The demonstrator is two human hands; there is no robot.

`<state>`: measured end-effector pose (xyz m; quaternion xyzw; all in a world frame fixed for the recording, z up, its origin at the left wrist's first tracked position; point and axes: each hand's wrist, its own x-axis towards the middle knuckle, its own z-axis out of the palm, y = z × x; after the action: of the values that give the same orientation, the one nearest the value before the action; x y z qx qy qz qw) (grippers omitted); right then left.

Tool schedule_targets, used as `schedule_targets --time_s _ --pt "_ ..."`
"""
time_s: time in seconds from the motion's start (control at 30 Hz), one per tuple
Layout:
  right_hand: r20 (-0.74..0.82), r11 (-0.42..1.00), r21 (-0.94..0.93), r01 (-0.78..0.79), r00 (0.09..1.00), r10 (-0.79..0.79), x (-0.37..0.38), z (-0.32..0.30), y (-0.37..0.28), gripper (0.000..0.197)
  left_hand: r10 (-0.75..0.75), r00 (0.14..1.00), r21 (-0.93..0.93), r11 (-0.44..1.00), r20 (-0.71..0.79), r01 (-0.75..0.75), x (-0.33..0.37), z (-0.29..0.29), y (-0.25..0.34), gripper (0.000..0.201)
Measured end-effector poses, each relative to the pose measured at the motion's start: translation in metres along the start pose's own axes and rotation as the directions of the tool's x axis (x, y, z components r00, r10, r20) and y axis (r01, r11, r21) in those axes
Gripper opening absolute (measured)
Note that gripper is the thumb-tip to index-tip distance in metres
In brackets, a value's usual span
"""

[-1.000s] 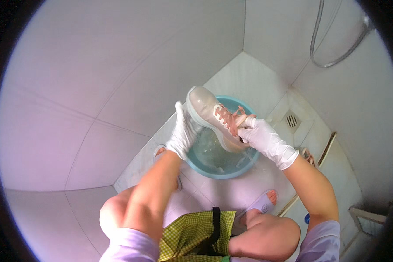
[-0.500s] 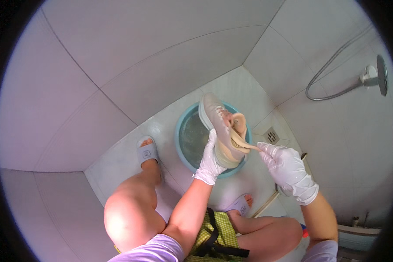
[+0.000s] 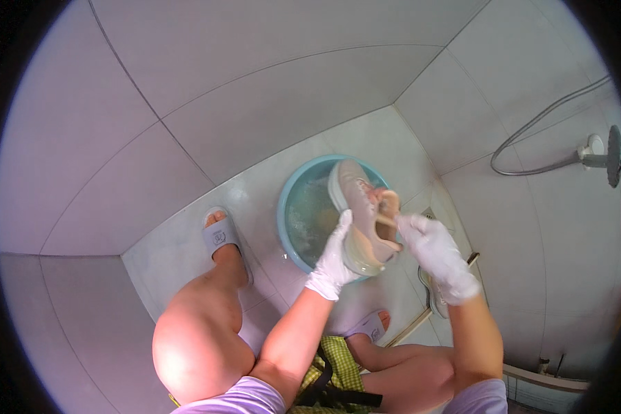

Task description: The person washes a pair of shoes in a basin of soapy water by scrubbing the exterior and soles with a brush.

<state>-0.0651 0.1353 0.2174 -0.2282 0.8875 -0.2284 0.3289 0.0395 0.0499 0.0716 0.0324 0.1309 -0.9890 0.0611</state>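
A pale pink-and-cream sneaker (image 3: 357, 200) is held above a blue basin (image 3: 283, 226), its toe pointing away from me and its opening turned right. My gloved left hand (image 3: 332, 259) grips it along the sole near the heel. At the opening is my gloved right hand (image 3: 431, 248), closed on the light handle of a brush (image 3: 387, 221). The brush reaches into the shoe's mouth; its head is blurred and partly hidden. Cloudy water (image 3: 309, 214) with some foam lies in the basin.
Another shoe (image 3: 436, 297) lies on the floor behind my right wrist. A floor drain (image 3: 428, 213) is partly covered by my right hand. On the right wall hang a shower head (image 3: 614, 157) and its hose (image 3: 524, 169). My slippered feet (image 3: 219, 233) flank the basin's near side.
My right hand has moved left, closer to the sneaker, pushing the brush from the collar's outer side into the opening. The shoe has shifted slightly; my left hand keeps its grip.
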Motion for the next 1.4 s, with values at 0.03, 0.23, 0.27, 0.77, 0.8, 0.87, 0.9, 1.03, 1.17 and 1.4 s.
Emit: schedule_targets --time_s 0.03,0.23,0.27,0.77,0.8,0.87,0.9,1.03,1.17,1.4 --pt "0.098 1.0 -0.012 0.025 0.995 -0.024 -0.014 -0.01 -0.003 0.036 0.026 0.998 0.02 0.999 -0.061 -0.025 -0.007 -0.002 0.012 0.057" --pt "-0.208 0.898 -0.402 0.182 0.936 -0.283 0.032 0.012 0.013 0.028 0.052 0.987 0.206 0.978 -0.15 -0.021 0.011 -0.005 -0.016 0.063" --pt "-0.258 0.816 -0.547 0.189 0.889 -0.379 0.038 0.017 0.014 0.026 0.075 0.973 0.262 0.965 -0.219 -0.016 0.011 -0.007 -0.013 0.064" --pt "0.151 0.963 0.242 -0.119 0.985 0.084 0.005 -0.001 0.056 0.029 0.098 0.992 0.309 0.948 -0.079 -0.069 0.011 -0.013 0.042 0.062" --pt "0.147 0.961 0.256 -0.103 0.987 0.067 0.009 0.0 0.06 0.029 0.094 0.991 0.384 0.922 -0.096 -0.05 0.008 -0.013 0.045 0.062" --pt "0.124 0.956 0.286 -0.069 0.992 0.034 0.023 0.001 0.062 0.029 0.122 0.988 0.309 0.947 -0.089 -0.089 0.021 -0.024 0.021 0.06" --pt "0.005 0.967 0.256 0.004 1.0 -0.005 0.034 0.005 0.059 0.027 0.176 0.962 0.398 0.914 -0.207 -0.082 0.019 -0.014 0.006 0.06" --pt "0.238 0.861 0.435 -0.266 0.955 0.175 0.01 -0.006 0.054 0.024 0.135 0.976 0.366 0.928 -0.169 -0.065 0.01 -0.016 0.027 0.059" --pt "0.068 0.842 0.536 -0.057 0.997 0.024 0.031 0.006 0.058 0.022 0.189 0.961 0.421 0.903 -0.2 -0.09 0.028 -0.019 0.007 0.06" --pt "0.217 0.868 0.473 -0.152 0.975 0.053 0.014 -0.013 0.065 0.019 0.129 0.974 0.352 0.934 -0.186 -0.056 0.014 -0.008 0.023 0.062"
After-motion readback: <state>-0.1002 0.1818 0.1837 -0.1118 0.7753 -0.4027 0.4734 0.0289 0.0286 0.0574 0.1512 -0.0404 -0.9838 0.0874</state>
